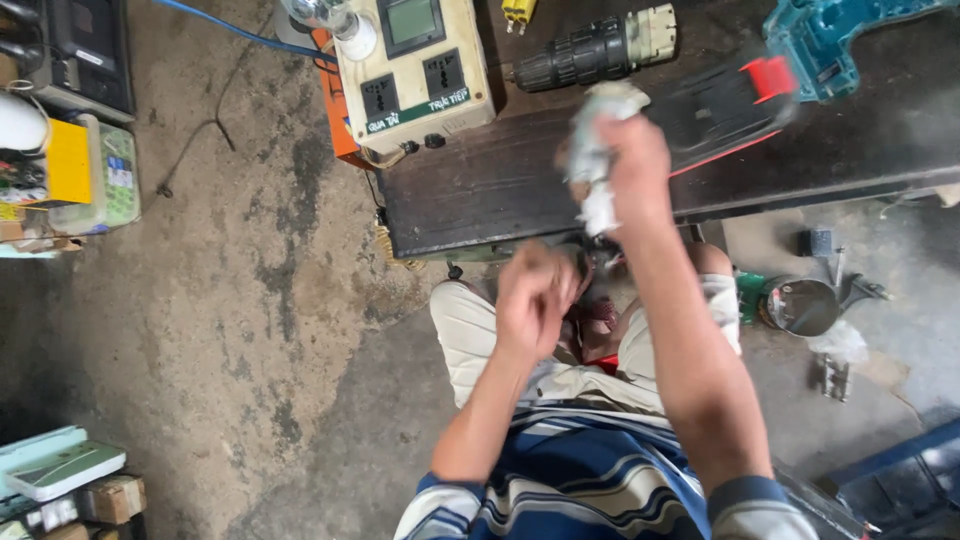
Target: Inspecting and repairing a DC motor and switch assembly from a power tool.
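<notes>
Rag (598,150), white and crumpled, sits bunched in the right hand (632,165), whose fingers are wrapped tight around it above the front part of the dark bench (480,190). The left hand (535,300) is lower, closed in a loose fist just past the bench's near edge, over the person's lap; whether it holds anything I cannot tell, since motion blurs it.

The bench edge runs just in front of the knees, leaving a narrow gap. To the left, bare stained concrete floor (250,300) lies open well out to the clutter along the left wall. To the right, floor room is tighter: a round black part (802,305) and small metal pieces (833,375) lie near the right knee.

On the bench, a cream box (415,70) with two dark sockets, a small screen and a green label strip stands at the left corner, a bulb (325,18) beside it. A black drill chuck (590,52) lies behind the rag, and a teal drill (830,40) with a black-and-red battery (730,100) lies just right of the hand. A yellow package (65,160) stands at far left; white and brown boxes (70,485) sit bottom left.
</notes>
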